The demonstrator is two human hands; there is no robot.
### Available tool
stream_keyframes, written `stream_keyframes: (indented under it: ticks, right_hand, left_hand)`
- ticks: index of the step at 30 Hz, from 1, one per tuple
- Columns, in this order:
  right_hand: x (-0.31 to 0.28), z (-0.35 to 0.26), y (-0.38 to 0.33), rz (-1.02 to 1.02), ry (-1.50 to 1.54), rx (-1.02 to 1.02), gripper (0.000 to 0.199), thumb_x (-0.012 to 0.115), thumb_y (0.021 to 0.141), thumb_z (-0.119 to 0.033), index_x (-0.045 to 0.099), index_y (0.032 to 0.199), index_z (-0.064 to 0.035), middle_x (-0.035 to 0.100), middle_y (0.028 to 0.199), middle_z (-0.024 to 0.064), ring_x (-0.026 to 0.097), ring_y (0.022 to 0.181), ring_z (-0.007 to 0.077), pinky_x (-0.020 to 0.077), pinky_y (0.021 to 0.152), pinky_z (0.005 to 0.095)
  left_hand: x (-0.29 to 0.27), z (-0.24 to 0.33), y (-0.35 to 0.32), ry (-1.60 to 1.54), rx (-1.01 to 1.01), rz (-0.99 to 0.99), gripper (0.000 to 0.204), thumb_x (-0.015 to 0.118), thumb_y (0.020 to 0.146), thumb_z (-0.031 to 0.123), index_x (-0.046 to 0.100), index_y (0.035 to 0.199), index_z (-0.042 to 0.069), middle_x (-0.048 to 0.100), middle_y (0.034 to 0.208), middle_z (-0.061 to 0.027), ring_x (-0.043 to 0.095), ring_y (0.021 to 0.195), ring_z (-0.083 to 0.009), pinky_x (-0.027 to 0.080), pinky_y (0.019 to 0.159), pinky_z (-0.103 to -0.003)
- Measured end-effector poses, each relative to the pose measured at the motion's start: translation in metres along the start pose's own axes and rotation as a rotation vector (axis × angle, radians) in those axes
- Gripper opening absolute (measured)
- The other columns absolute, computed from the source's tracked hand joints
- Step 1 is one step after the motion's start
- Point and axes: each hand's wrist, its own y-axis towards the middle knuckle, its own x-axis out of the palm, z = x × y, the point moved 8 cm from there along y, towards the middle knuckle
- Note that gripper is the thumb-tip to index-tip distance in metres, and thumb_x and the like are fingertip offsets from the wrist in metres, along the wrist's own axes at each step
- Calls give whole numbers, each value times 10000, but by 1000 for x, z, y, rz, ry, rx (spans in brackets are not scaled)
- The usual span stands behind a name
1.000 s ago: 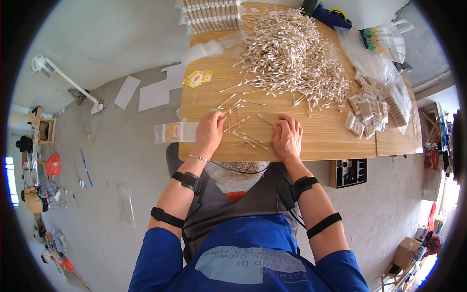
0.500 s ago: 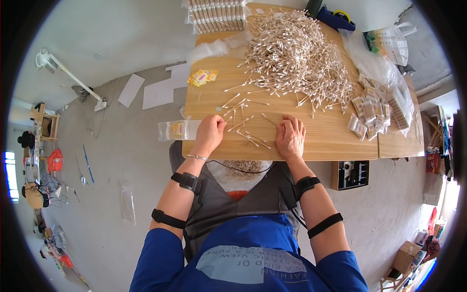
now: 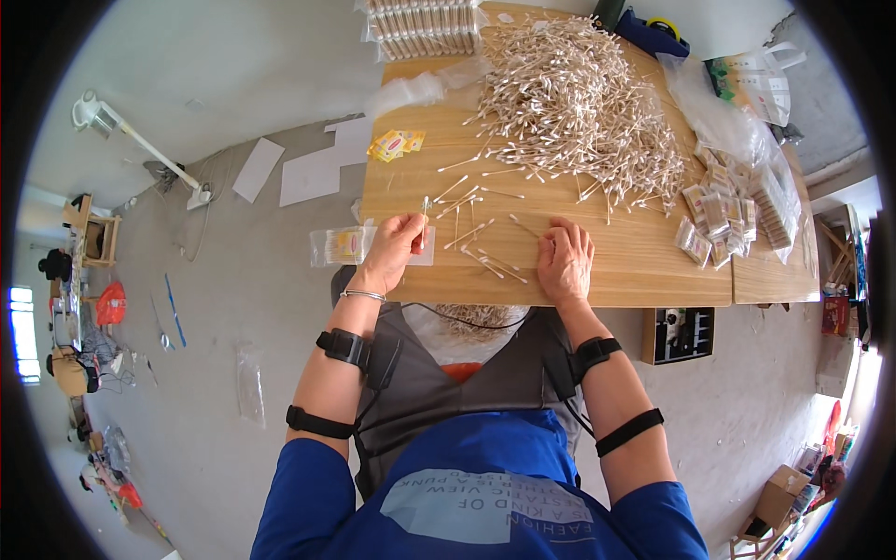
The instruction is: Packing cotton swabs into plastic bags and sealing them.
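Observation:
My left hand (image 3: 396, 252) is closed in a pinch, with a cotton swab (image 3: 427, 204) standing upright from its fingers. It is just above the table's near left corner, over a pale flat piece (image 3: 424, 250). Left of it, a clear packet of swabs (image 3: 345, 245) with a yellow label juts past the table edge. My right hand (image 3: 566, 261) rests on the tabletop, fingers curled in; whatever is under them is hidden. One loose swab (image 3: 525, 225) reaches toward its fingertips. Between my hands lie several loose cotton swabs (image 3: 481, 262).
A large heap of cotton swabs (image 3: 579, 103) covers the table's far middle. Stacked swab packs (image 3: 425, 30) stand far left, above small yellow cards (image 3: 396, 144). Small packets (image 3: 717, 217) and a clear plastic bag (image 3: 728, 112) lie right. A blue tape dispenser (image 3: 649, 35) sits at the back.
My left hand has lifted and turned at the table's left corner, and a swab now shows upright in its fingers. The right hand stays in place. The whole view has shifted slightly.

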Motion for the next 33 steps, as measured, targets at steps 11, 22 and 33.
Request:
stream_keyframes:
  ticks: [11,22,33]
  right_hand:
    - [3,0,0,-2,-2,0,130,604,857,-161,605,949,-70,580,1159,66,506,1135,296,366,996,445]
    - [2,2,0,-20,3,26,134,603,860,-166,613,954,-70,582,1171,68,503,1141,303,364,1000,446]
    - [3,0,0,-22,8,22,139,606,860,-173,618,953,-71,583,1167,63,505,1140,298,365,998,441]
  left_hand:
    - [49,13,-13,975,479,198,233,614,921,225,580,1054,38,656,985,-144,648,897,-327,508,749,-415]
    - [37,16,1,857,377,299,96,667,846,94,636,902,22,615,642,-134,609,599,-315,458,564,-389]
    - [22,18,2,791,525,302,95,534,950,102,500,982,19,624,850,-182,615,796,-382,483,704,-444]
